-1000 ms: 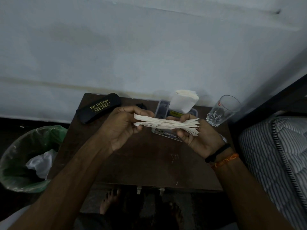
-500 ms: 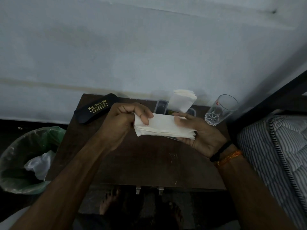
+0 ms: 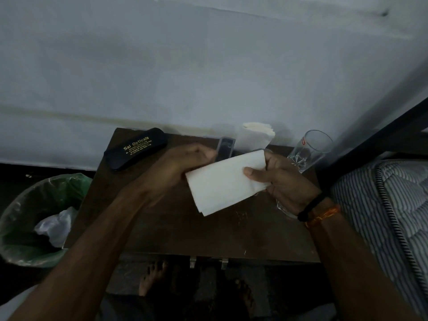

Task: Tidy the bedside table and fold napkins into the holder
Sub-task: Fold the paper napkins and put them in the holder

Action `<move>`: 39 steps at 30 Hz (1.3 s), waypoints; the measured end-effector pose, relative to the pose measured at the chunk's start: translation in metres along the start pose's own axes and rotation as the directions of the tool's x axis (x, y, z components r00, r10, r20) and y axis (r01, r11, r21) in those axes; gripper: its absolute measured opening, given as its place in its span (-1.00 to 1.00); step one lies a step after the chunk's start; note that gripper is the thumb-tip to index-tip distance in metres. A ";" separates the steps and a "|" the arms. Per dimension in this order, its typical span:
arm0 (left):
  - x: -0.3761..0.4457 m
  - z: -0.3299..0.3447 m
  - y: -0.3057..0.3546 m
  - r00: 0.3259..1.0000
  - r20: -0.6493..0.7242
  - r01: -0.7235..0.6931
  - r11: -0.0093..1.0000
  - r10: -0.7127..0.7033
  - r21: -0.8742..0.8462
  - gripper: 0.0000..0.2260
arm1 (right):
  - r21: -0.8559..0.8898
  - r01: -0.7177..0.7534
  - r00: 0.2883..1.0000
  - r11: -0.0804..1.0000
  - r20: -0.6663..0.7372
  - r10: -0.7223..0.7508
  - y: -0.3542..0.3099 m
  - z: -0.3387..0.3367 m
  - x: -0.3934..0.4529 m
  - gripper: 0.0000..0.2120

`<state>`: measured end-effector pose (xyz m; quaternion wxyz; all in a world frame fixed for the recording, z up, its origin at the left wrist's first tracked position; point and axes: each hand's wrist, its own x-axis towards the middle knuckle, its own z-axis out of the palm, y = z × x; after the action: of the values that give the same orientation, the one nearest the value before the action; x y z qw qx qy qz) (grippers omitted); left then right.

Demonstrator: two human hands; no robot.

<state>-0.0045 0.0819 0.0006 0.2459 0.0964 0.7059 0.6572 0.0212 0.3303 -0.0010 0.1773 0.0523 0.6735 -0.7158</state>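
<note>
Head view: the bedside table (image 3: 162,228) fills the middle, a bin (image 3: 30,218) lined in green at nine o'clock and a striped mattress (image 3: 389,205) at three o'clock. Both forearms reach in from six o'clock. The right hand (image 3: 284,181) pinches the folded napkin (image 3: 224,181) at its right edge, thumb on top, fingers curled beneath. The left hand (image 3: 183,163), blurred, is curled at the napkin's left edge; I cannot tell if it grips. The napkin hangs above the table's centre, tilted. Half a second ago it was held level between both hands; now its lower corner droops toward six o'clock. At twelve o'clock stands the holder (image 3: 225,147) with napkins (image 3: 254,135), a glass (image 3: 308,149) at one o'clock, a black spectacle case (image 3: 136,151) at eleven.
</note>
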 end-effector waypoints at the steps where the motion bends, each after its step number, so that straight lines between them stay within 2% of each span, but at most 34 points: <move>1: -0.002 0.004 -0.001 0.999 0.037 0.012 0.995 -0.016 0.099 -0.69 | -0.044 0.018 1.000 0.999 0.006 -0.018 0.001 0.002 0.001 -0.56; 3: -0.005 0.012 -0.002 0.988 0.138 0.033 0.972 -0.067 0.233 -0.71 | -0.104 0.060 0.998 0.993 0.001 -0.060 0.002 0.005 0.002 -0.62; 5: -0.005 0.013 -0.008 0.974 0.193 0.061 0.959 -0.118 0.278 -0.68 | -0.160 0.119 0.992 0.980 -0.030 -0.125 0.001 0.007 0.001 -0.67; 9: -0.001 0.014 -0.019 0.983 0.140 0.064 0.941 -0.116 0.333 -0.62 | -0.151 0.267 0.947 0.952 -0.142 -0.288 -0.005 0.009 0.000 -0.83; 12: 0.000 0.016 -0.022 0.994 0.078 0.054 0.955 -0.080 0.290 -0.63 | -0.152 0.334 0.895 0.930 -0.259 -0.364 -0.005 0.008 0.002 -0.94; 14: 0.001 0.020 -0.021 0.999 0.026 0.041 0.972 -0.048 0.230 -0.63 | -0.086 0.328 0.895 0.941 -0.291 -0.339 -0.005 0.007 0.001 -0.79; 17: 0.001 0.025 -0.018 0.999 -0.049 -0.004 0.991 0.010 0.131 -0.63 | 0.068 0.211 0.968 0.975 -0.155 -0.198 -0.005 0.010 -0.003 -0.59; 20: 0.001 0.030 -0.018 0.996 -0.076 -0.042 0.994 0.049 0.098 -0.63 | -0.083 0.177 0.981 0.981 -0.060 -0.182 0.003 0.018 -0.003 -0.50; 23: 0.002 0.031 -0.022 0.993 -0.083 -0.074 0.982 0.089 0.174 -0.61 | -0.204 0.211 0.966 0.956 -0.107 -0.236 0.013 0.026 0.001 -0.55; 26: 0.003 0.028 -0.025 0.995 -0.076 -0.046 0.962 0.069 0.268 -0.53 | -0.319 0.250 0.942 0.914 -0.139 -0.306 0.023 0.032 0.003 -0.59; 29: 0.003 0.026 -0.027 0.996 -0.079 -0.023 0.963 0.045 0.269 -0.43 | -0.414 0.251 0.932 0.875 -0.140 -0.333 0.034 0.044 0.001 -0.64; 32: -0.001 0.023 -0.030 0.995 -0.085 -0.028 0.958 0.055 0.285 -0.36 | -0.533 0.259 0.922 0.805 -0.111 -0.370 0.044 0.057 -0.005 -0.59; 35: -0.003 0.017 -0.030 0.994 -0.105 0.018 0.914 0.028 0.406 -0.42 | -0.629 0.266 0.929 0.730 -0.034 -0.368 0.051 0.062 -0.008 -0.56; 39: -0.003 0.014 -0.033 0.988 -0.149 0.118 0.801 -0.037 0.587 -0.49 | -0.749 0.236 0.947 0.619 0.036 -0.318 0.062 0.058 -0.004 -0.47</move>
<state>0.0108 0.0887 -0.0311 0.1836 0.0966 0.8937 0.3977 0.0549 0.2722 -0.0531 0.0366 -0.0936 0.9141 -0.3928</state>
